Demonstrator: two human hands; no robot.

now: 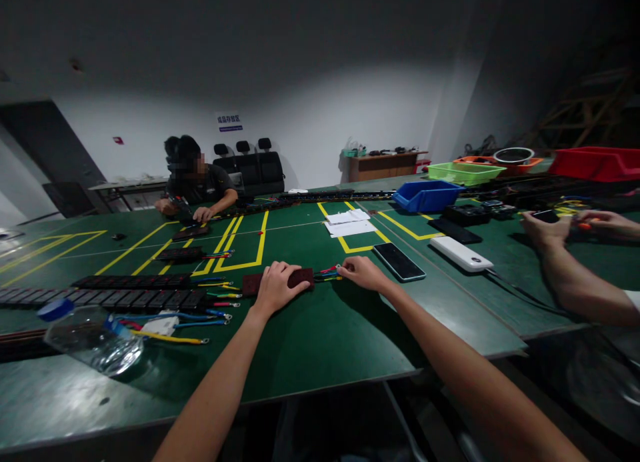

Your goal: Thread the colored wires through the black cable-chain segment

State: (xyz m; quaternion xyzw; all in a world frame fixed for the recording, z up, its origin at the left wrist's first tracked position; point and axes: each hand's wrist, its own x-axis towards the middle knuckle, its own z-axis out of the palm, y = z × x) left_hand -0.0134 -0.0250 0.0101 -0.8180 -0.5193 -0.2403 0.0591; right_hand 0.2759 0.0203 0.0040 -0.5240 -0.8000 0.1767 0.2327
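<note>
A dark red-brown flat block point(254, 285) lies on the green table, with a bundle of coloured wires point(327, 273) coming out of its right end. My left hand point(276, 287) grips the block from above, thumb at the near side and fingers over the top, hiding its middle. Closed in a pinch, my right hand point(363, 273) holds the tips of the wires, where ring-shaped metal lugs partly show. To the left lie rows of black modules point(145, 299) with coloured leads ending in similar lugs.
A tilted water bottle point(95, 339) is at left. A phone point(400, 261), a white power bank point(460, 254), papers point(350, 223) and a blue bin point(427, 197) are to the right. A co-worker point(197, 182) sits opposite; another person's hands point(547, 229) work at right.
</note>
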